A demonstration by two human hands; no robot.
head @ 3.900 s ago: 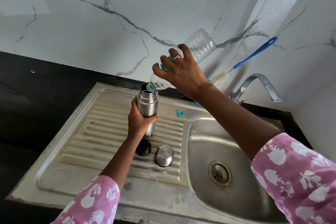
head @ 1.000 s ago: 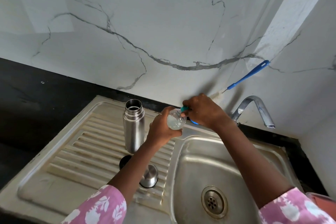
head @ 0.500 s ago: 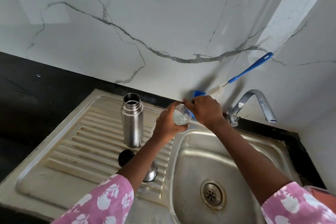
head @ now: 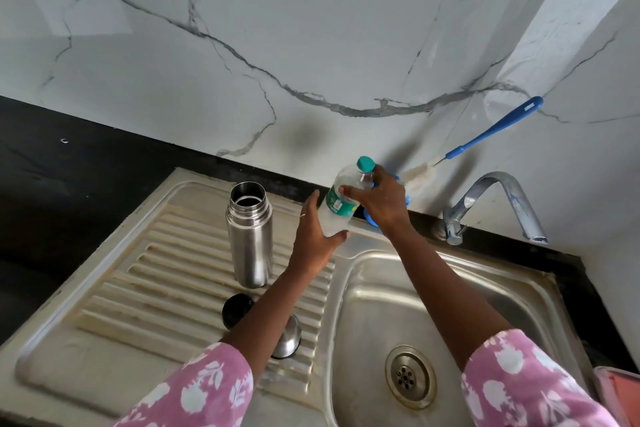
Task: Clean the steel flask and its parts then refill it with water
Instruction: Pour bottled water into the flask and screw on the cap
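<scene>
A capped plastic bottle [head: 341, 204] is gripped by both hands, left [head: 317, 236] and right [head: 381, 201], fingers clamped around it, beside an open steel flask [head: 250, 236].

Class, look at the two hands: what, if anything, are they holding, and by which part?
Both hold the capped plastic water bottle: the left hand cups its lower body, the right hand grips its upper body below the cap.

The steel flask [head: 250, 236] stands tall mid-frame. Its black stopper [head: 237, 309] and steel cup [head: 288, 340] lie just below. The drainboard [head: 138, 288] at left is bare. The tap [head: 498, 204] blocks the upper right.
</scene>
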